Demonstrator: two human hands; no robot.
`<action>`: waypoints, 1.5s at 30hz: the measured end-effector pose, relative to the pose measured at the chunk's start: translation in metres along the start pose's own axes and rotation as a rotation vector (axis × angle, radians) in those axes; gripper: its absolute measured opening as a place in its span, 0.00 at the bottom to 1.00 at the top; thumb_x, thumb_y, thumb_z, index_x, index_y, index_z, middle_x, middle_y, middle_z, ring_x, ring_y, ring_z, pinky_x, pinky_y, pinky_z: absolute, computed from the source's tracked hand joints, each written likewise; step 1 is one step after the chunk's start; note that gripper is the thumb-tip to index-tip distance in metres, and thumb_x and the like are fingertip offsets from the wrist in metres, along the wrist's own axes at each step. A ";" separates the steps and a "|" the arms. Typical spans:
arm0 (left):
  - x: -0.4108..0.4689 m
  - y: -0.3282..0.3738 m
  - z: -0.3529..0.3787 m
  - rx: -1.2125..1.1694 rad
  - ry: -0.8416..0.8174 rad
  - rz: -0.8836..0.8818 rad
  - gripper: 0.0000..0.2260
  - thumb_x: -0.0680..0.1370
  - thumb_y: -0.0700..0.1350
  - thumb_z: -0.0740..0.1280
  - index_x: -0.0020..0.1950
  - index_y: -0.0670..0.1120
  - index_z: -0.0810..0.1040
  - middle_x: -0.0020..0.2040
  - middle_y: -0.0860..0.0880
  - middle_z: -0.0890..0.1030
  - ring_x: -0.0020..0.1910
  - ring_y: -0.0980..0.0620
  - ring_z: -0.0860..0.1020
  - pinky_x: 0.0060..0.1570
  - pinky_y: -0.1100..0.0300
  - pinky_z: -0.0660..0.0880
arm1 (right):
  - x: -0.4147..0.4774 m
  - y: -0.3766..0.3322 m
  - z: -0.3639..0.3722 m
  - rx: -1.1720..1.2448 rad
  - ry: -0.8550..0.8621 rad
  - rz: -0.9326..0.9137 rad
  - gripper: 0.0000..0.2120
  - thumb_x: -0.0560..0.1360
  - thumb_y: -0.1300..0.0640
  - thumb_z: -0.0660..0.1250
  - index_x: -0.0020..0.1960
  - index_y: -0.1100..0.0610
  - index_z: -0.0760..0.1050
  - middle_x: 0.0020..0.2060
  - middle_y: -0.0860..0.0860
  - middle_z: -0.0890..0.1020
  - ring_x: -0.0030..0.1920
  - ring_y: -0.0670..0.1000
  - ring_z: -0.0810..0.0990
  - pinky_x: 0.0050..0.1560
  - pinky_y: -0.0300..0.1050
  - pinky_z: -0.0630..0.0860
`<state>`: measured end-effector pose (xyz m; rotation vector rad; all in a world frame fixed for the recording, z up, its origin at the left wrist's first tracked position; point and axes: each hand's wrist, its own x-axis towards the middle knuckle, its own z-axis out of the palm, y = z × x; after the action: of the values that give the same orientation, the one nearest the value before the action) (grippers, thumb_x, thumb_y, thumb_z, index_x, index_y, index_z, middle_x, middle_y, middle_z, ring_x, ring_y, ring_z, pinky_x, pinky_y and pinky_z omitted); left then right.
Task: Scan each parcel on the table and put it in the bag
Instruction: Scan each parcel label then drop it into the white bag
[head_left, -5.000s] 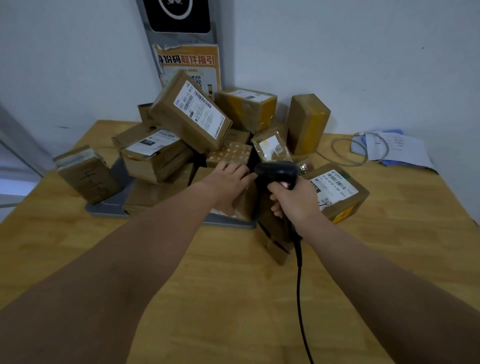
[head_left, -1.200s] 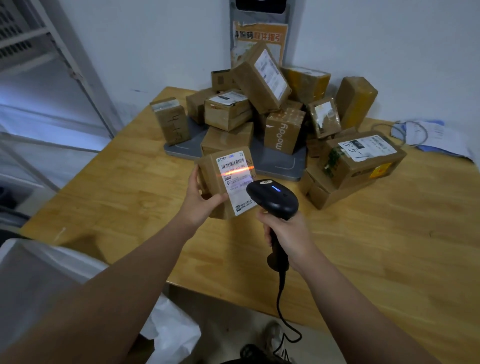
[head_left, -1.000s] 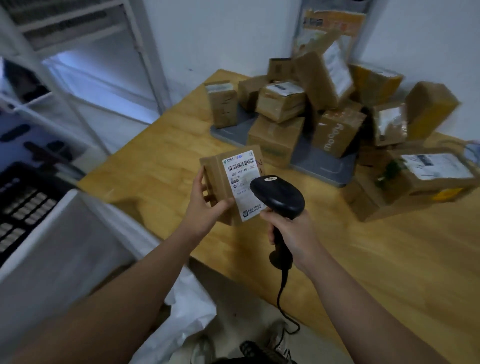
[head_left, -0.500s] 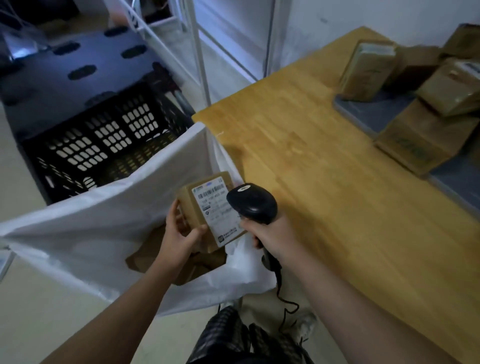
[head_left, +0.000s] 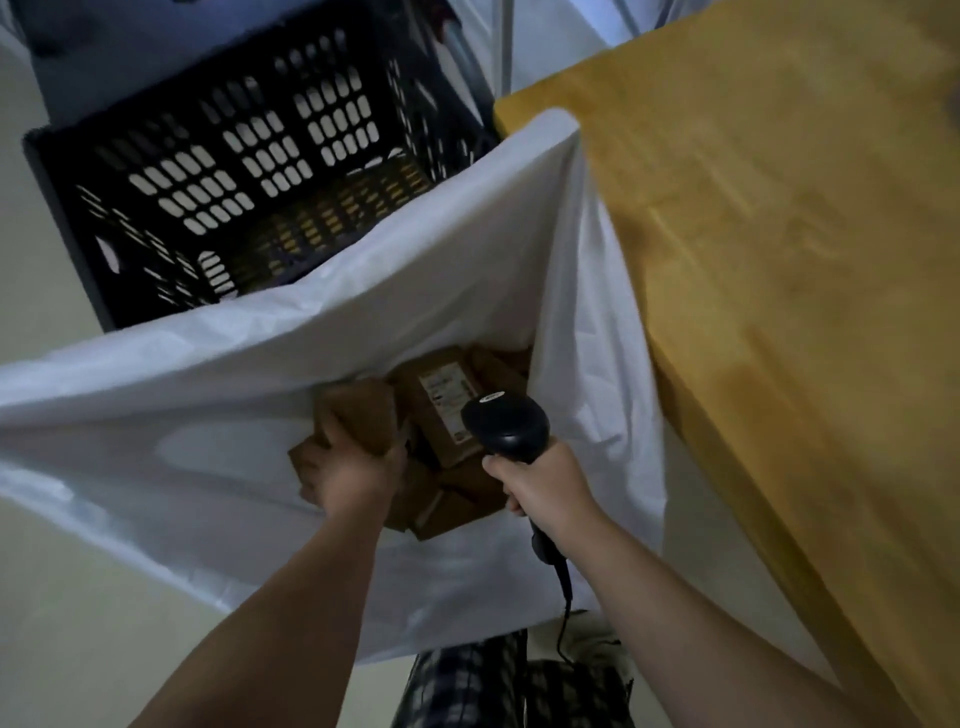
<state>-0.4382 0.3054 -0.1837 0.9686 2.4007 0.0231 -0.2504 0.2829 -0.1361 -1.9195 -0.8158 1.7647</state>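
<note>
left hand (head_left: 349, 474) gripping parcel (head_left: 358, 415), inside bag (head_left: 218, 452)

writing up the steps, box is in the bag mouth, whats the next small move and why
Probably let go: the left hand grips the parcel inside the white bag, just above other parcels, so releasing should drop it in.

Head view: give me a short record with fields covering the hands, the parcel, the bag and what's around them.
left hand: grips a parcel inside the bag's mouth
right hand: holds the scanner over the bag
bag: white, open, beside the table
other parcels: lie in the bag, one with its label up
crate: black, beyond the bag
step: parcel not yet released
</note>
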 end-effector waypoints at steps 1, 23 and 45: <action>0.007 -0.002 0.006 0.117 0.029 0.056 0.43 0.71 0.59 0.71 0.78 0.50 0.49 0.70 0.37 0.59 0.67 0.35 0.62 0.66 0.42 0.60 | 0.009 0.003 0.006 -0.005 -0.006 0.009 0.06 0.73 0.58 0.72 0.44 0.58 0.76 0.30 0.52 0.77 0.28 0.48 0.77 0.31 0.41 0.73; 0.043 0.021 0.056 0.585 -0.205 0.406 0.18 0.81 0.50 0.56 0.70 0.47 0.66 0.68 0.40 0.66 0.67 0.40 0.64 0.62 0.49 0.65 | 0.050 0.025 0.022 -0.095 0.031 -0.038 0.05 0.74 0.56 0.70 0.46 0.55 0.76 0.34 0.51 0.78 0.38 0.50 0.79 0.37 0.42 0.74; -0.252 0.207 -0.050 0.337 -0.107 1.453 0.21 0.80 0.49 0.61 0.73 0.48 0.66 0.66 0.45 0.70 0.65 0.44 0.67 0.63 0.53 0.65 | -0.216 -0.001 -0.218 0.200 0.776 -0.186 0.08 0.75 0.59 0.70 0.39 0.63 0.76 0.29 0.56 0.76 0.30 0.53 0.76 0.34 0.45 0.74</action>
<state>-0.1816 0.3047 0.0234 2.5269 1.1417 0.0919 -0.0415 0.1605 0.0525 -2.0616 -0.4808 0.8278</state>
